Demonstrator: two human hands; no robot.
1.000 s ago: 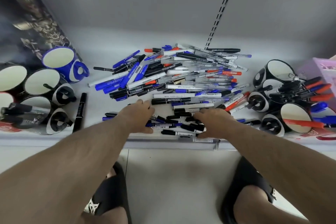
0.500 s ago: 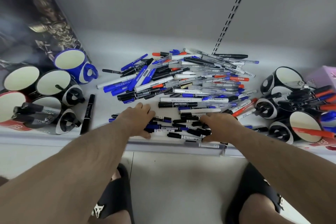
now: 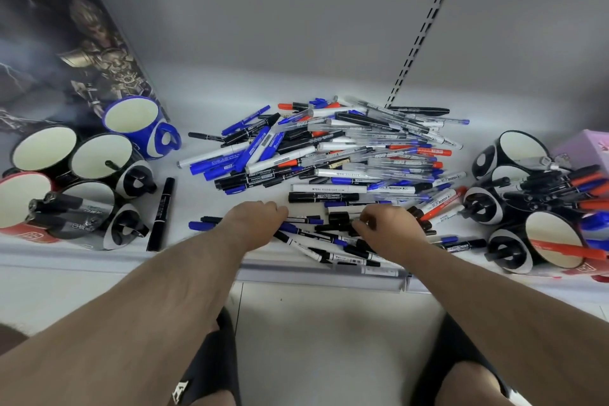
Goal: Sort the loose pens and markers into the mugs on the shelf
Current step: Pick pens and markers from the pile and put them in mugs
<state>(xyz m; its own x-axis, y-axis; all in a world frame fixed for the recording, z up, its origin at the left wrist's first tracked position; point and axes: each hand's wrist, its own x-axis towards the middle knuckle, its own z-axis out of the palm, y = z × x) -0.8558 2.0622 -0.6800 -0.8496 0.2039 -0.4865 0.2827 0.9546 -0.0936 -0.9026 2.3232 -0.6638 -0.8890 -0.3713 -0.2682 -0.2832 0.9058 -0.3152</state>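
A white shelf (image 3: pixel 99 260) carries everything, with a slotted rail (image 3: pixel 425 26) running up the grey back wall. A dark poster (image 3: pixel 66 43) of an armoured figure leans at the left.

The pile (image 3: pixel 346 155) of loose pens and markers, blue, black, red and clear, spreads over the middle of the shelf, its near edge under the hands. Print runs along many barrels, but it is too small and blurred to read.

The left mugs (image 3: pixel 99 161) stand tilted toward the camera: a blue one (image 3: pixel 138 122) at the back, black-and-white ones, and a red one (image 3: pixel 19 204) with white lettering that cannot be read. The nearest of them holds thick black markers (image 3: pixel 62 208) with pale print. The right mugs (image 3: pixel 514 155) are black and white; they hold black, red and blue pens. A lilac box (image 3: pixel 583 148) sits behind them.

A single black marker (image 3: pixel 161 214) lies just beside the left mugs.

The left hand (image 3: pixel 257 221) rests palm-down on the near pens, its fingers curled under; what it grips cannot be told. The right hand (image 3: pixel 385 227) curls its fingers over small black markers (image 3: pixel 339 217), seemingly pinching them.
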